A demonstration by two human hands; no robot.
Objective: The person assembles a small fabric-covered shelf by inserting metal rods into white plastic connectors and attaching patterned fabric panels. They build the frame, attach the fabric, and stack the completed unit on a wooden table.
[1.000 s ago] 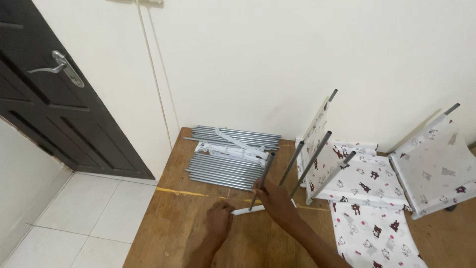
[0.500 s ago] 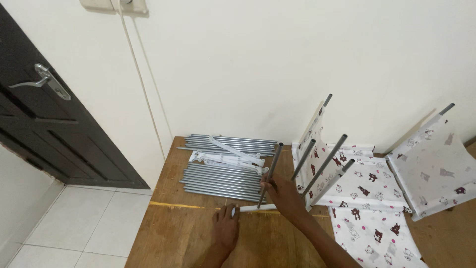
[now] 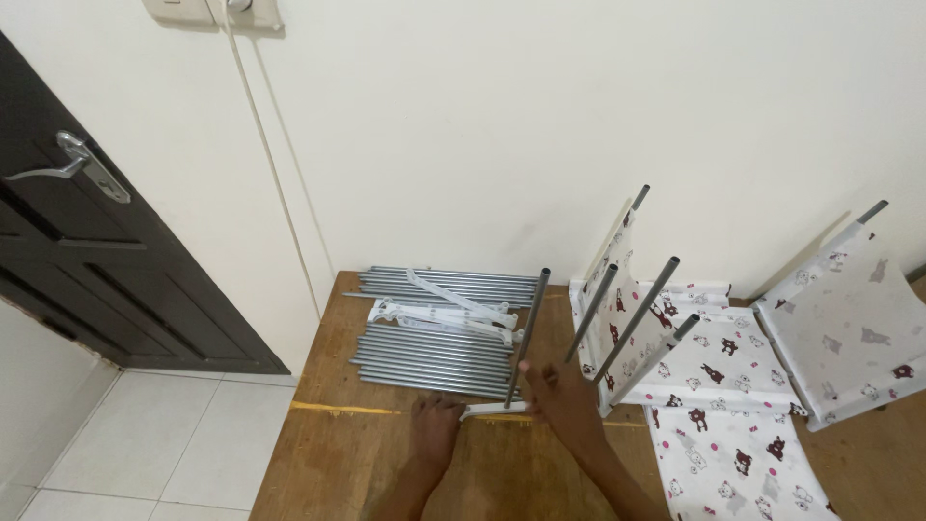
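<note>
- Right hand (image 3: 567, 400) closed around an upright grey rod (image 3: 527, 333); left hand (image 3: 436, 425) presses flat on the white connector (image 3: 487, 410) beside it
- Step, seemingly: seating rod; next needs straight downward push

rods (image 3: 439, 352): grey matt metal | floor board (image 3: 318, 453): smooth brown wood | shelf panels (image 3: 719, 367): white printed cloth

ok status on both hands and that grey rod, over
Right hand gripping upright grey rod near its base. Left hand pressing white connector bar on wooden floor. Bundle of grey rods close behind, printed fabric panels at right.
</note>
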